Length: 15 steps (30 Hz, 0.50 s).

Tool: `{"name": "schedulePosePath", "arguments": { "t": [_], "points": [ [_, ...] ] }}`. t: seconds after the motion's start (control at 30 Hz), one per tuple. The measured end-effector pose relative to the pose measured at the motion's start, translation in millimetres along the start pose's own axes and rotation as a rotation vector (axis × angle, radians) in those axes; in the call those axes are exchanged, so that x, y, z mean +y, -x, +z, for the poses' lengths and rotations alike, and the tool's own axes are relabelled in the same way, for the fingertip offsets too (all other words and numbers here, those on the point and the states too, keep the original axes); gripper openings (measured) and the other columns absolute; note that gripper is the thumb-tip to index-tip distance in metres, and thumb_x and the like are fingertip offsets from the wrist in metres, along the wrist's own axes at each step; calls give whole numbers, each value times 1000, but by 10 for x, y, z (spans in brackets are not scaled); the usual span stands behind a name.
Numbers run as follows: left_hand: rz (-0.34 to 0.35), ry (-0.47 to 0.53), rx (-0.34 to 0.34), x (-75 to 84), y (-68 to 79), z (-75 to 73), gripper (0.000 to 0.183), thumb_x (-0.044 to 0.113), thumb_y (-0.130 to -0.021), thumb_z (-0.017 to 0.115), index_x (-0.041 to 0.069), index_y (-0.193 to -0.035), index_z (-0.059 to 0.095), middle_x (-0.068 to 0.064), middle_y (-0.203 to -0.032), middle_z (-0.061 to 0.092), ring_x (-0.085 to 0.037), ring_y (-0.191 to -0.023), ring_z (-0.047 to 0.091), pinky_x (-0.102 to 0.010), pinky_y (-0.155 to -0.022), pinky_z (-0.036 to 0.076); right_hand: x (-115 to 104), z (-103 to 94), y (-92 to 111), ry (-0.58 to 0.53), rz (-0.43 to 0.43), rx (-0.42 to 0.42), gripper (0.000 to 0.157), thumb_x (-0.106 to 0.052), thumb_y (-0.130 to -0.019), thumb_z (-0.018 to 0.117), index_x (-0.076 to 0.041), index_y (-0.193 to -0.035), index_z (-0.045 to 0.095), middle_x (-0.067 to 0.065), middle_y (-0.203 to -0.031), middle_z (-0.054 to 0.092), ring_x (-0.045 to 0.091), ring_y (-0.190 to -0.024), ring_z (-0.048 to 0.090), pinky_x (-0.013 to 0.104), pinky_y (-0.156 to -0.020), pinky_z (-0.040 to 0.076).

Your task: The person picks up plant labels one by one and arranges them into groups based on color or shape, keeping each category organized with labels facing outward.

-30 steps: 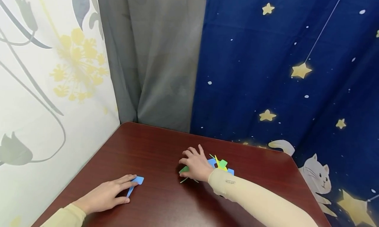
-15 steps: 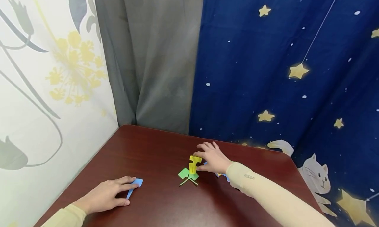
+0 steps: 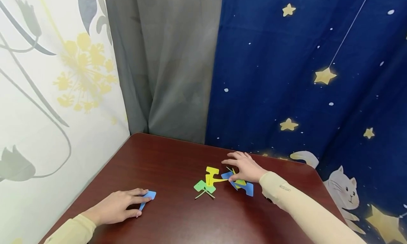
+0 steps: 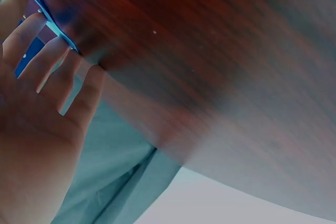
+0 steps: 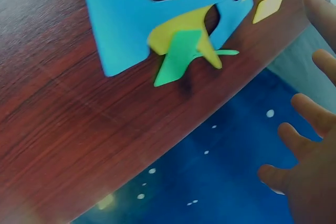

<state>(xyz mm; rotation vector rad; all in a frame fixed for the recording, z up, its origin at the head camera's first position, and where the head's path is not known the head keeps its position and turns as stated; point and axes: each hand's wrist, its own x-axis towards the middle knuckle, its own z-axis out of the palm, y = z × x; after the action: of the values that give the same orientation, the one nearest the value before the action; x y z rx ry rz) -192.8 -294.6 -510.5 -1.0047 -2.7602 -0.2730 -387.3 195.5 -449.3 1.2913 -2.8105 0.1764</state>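
My left hand (image 3: pixel 116 207) rests on a blue T-shaped plant label (image 3: pixel 153 193) at the table's left, fingers nearly straight across it and thumb by its pointed end. In the left wrist view, the fingertips touch that label's thin blue edge. My right hand (image 3: pixel 247 167) hovers with spread fingers over a loose pile holding a blue label (image 5: pixel 118 24), a green label (image 5: pixel 181 56) and others. Its thumb is close to the tip of a yellow label (image 3: pixel 210 180); the right wrist view shows nothing in its grasp. Green labels (image 3: pixel 200 185) lie beside the yellow ones, stems crossing.
The dark red wooden table (image 3: pixel 178 219) has rounded corners. Behind it hang a grey curtain (image 3: pixel 178 77) and a blue star-patterned curtain (image 3: pixel 254 77). A white floral cloth (image 3: pixel 47 106) borders the left side.
My right hand has moved right, away from the green labels and over the pile. Yellow labels now lie beside the green ones. The left hand stays on its blue label.
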Motion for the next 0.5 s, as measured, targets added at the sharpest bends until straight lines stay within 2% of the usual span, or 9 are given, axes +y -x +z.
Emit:
{"name": "schedulePosePath", "arguments": {
  "t": [0.23,0.5],
  "points": [
    [-52,23,-56,6,9,-2,46,43,-94,70,29,-138,65,1,-143,58,-22,-119,63,-46,-81,56,89,134,85,-58,27,-32,68,-49,-84,80,-29,-145,57,10,-152,44,32,-141,36,70,-111,21],
    [-30,23,-37,3,-12,-21,47,39,-93,73,29,-138,64,0,-142,58,-22,-115,65,-45,-79,57,210,304,168,-89,54,-68,76,-56,-77,83,-31,-144,57,10,-152,44,34,-139,36,70,-108,27]
  ]
}}
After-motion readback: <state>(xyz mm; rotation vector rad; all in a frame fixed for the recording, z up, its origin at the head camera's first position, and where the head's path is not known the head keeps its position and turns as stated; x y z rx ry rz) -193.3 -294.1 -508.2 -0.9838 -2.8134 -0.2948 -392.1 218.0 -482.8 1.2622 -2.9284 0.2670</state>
